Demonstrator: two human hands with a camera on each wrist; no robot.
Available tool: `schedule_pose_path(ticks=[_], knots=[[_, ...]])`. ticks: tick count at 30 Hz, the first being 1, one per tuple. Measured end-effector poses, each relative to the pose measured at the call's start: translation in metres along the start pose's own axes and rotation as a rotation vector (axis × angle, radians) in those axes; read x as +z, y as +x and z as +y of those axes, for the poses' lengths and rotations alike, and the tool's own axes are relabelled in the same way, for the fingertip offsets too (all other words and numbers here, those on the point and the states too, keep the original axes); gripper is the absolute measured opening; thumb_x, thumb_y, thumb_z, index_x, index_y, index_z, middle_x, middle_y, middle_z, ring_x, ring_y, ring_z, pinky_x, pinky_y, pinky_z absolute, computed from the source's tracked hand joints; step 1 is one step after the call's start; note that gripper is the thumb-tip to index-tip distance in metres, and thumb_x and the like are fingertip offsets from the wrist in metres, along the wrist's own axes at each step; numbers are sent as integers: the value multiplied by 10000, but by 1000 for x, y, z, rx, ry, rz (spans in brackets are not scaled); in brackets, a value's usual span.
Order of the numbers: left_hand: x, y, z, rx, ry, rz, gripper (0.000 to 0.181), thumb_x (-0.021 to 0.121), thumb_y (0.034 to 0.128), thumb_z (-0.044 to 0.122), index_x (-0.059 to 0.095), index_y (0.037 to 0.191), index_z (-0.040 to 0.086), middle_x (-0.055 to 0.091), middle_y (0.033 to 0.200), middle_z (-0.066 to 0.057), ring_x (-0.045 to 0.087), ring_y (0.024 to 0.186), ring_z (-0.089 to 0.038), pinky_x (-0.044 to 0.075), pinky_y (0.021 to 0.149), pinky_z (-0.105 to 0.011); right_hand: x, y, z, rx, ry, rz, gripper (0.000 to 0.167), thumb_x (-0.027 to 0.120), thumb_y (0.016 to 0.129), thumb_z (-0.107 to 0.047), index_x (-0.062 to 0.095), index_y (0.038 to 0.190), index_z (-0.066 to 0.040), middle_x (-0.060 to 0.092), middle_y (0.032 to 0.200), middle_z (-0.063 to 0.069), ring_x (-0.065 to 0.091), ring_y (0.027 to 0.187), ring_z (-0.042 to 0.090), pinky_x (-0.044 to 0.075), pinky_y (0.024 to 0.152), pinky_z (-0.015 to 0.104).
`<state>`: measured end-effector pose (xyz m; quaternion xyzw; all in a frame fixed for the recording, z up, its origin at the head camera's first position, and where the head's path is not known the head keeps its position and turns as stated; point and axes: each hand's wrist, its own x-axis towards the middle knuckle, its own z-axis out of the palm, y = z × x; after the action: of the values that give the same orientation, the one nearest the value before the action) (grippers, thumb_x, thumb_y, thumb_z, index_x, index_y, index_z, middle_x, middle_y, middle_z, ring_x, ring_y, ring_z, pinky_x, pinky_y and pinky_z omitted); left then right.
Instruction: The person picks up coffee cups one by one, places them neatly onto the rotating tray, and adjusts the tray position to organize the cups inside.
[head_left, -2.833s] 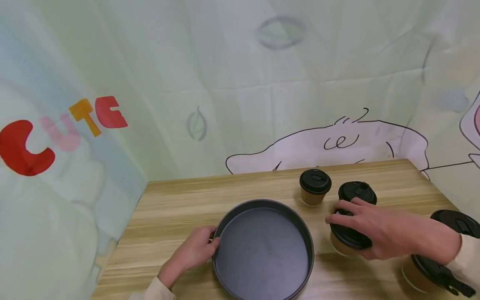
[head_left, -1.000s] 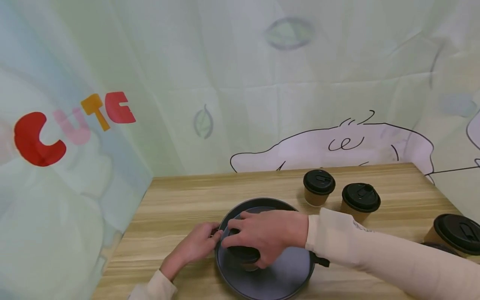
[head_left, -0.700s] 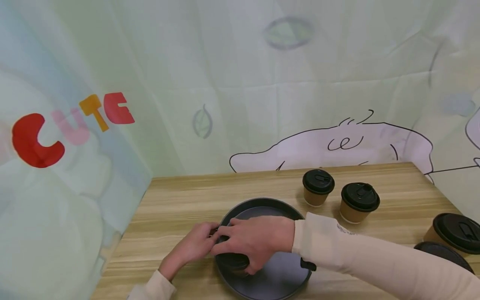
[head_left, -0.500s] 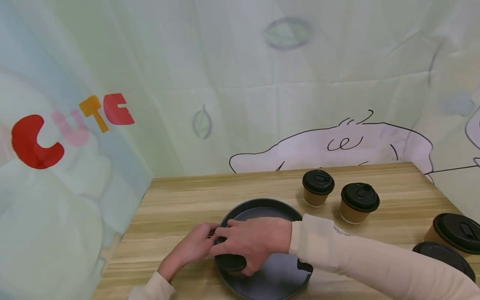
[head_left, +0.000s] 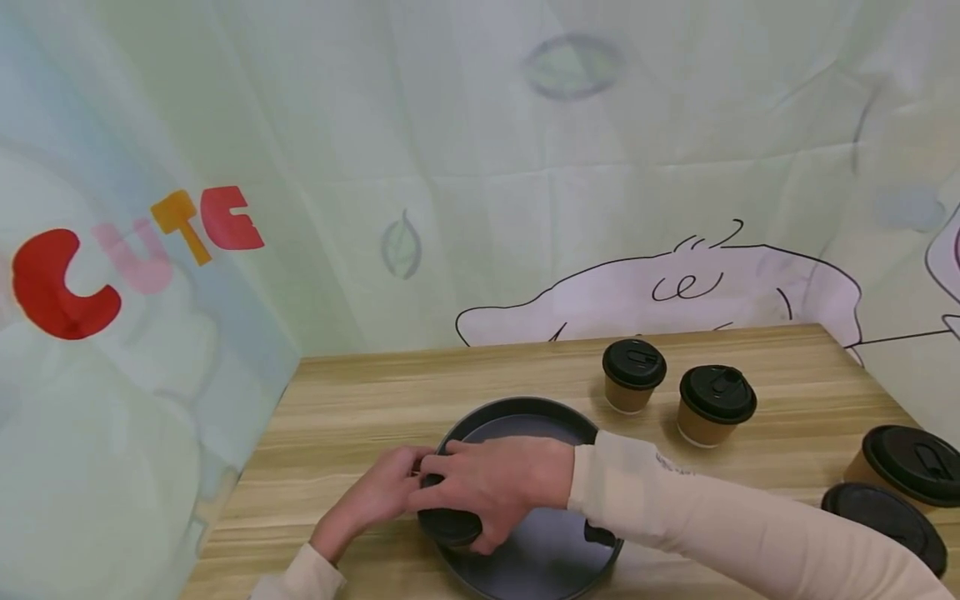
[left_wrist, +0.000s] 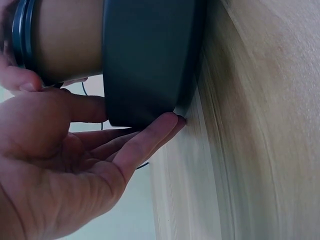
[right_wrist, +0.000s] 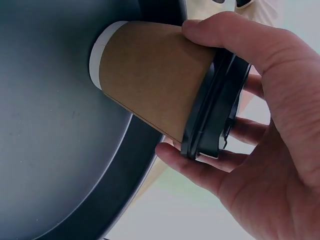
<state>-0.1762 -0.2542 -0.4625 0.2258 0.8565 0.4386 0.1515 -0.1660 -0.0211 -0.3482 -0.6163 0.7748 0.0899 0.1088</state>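
Note:
A round dark-grey pan with a low wall lies on the table. My left hand holds its left rim; in the left wrist view the thumb is at the top of the pan wall and fingers reach its underside. My right hand grips a brown paper coffee cup with a black lid, inside the pan against its left side. In the right wrist view the cup has its white-edged base at the pan floor, with thumb and fingers around the lid. The hands overlap in the head view.
Two lidded paper cups, a smaller one and a larger one, stand behind the pan to the right. Another lidded cup and a black lid are at far right, partly behind my right sleeve. A printed curtain backs the wooden table.
My right hand has carried a coffee cup from the table on the right into the pan, then shifted it left to the rim. The left hand has stayed at the pan's rim.

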Motion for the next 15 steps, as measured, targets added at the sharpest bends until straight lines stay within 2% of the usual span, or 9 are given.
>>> schedule_pose_path(ticks=[4,6,8,11,15], knots=[[0,4,-19,-42,-95,-15,181,641,1023,282,738,1147,192,688,908,27,612,772,-134,518,619,-272,2,0,-2,-7,-22,29,730,767,890,-567,432,1508,-371,439,1441,-63,511,1117,141,521,879,233],[-1,3,-15,-59,-119,-19,203,643,1016,265,737,1179,189,707,953,12,622,806,-149,527,649,-271,4,0,-3,-7,-39,43,723,766,887,-575,438,1495,-363,442,1439,-63,507,1099,132,516,878,224],[-2,1,-1,-73,-110,-18,217,616,1009,205,734,1182,146,705,958,-7,619,814,-176,524,658,-282,5,0,-3,-4,-48,50,716,768,882,-581,446,1481,-359,443,1436,-65,501,1085,125,514,876,218],[-3,-5,29,-92,-71,-12,227,580,1010,138,727,1172,78,691,941,-25,606,805,-202,513,665,-287,6,0,-4,1,-48,55,719,771,878,-585,446,1478,-359,446,1432,-63,502,1082,122,518,878,220],[-4,-8,46,-92,-33,-5,243,555,1002,78,723,1175,45,704,986,-5,635,863,-161,530,699,-283,6,-2,-3,-1,-54,44,778,741,875,-639,405,1522,-369,422,1478,-55,513,1141,138,523,918,238]])
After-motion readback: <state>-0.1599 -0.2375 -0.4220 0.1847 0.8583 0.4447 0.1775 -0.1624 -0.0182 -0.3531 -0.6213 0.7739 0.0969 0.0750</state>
